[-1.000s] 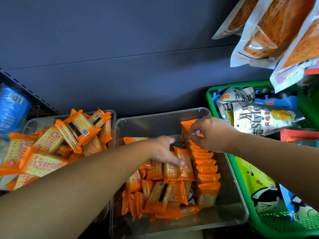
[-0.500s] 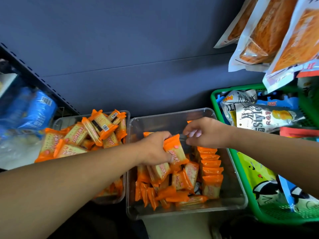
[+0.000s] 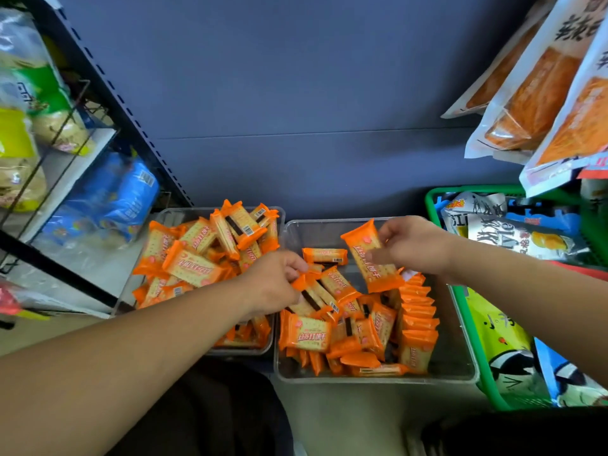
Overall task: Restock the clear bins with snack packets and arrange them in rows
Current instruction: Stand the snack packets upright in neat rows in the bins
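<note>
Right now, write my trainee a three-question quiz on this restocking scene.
1. True or false: the right hand holds an orange plastic cracker packet over the right clear plastic bin.
2. The tidy row of upright packets stands nearest that bin's: A) left wall B) right wall C) back wall.
3. Which hand grips a loose packet in the jumbled pile?
Key: 1 true; 2 B; 3 the left hand.

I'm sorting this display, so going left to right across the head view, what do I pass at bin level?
blue packets → left clear bin → right clear bin → green basket
</note>
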